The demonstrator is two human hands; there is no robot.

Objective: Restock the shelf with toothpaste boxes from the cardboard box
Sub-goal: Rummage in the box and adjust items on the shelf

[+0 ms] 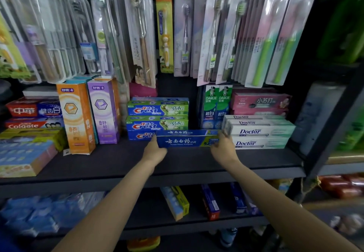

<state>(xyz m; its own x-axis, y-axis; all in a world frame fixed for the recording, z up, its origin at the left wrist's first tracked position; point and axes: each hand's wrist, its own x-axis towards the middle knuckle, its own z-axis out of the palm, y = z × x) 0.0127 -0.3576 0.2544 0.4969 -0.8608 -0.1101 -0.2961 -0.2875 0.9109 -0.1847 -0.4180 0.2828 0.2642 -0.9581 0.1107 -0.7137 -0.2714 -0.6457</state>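
A long dark blue toothpaste box (187, 138) lies flat on the black shelf (126, 159), in the gap between the stacked Crest boxes (157, 118) and the white Doctor boxes (260, 131). My left hand (154, 150) grips its left end. My right hand (223, 147) grips its right end, close against the Doctor stack. Both arms reach in from below. The cardboard box is out of view.
Upright orange and purple boxes (88, 114) stand left of the Crest stack, with Colgate and other boxes (33, 118) further left. Darlie boxes (216, 104) and pink boxes (260, 102) sit behind. Packaged toothbrushes (165, 29) hang above. A lower shelf (197, 220) holds more boxes.
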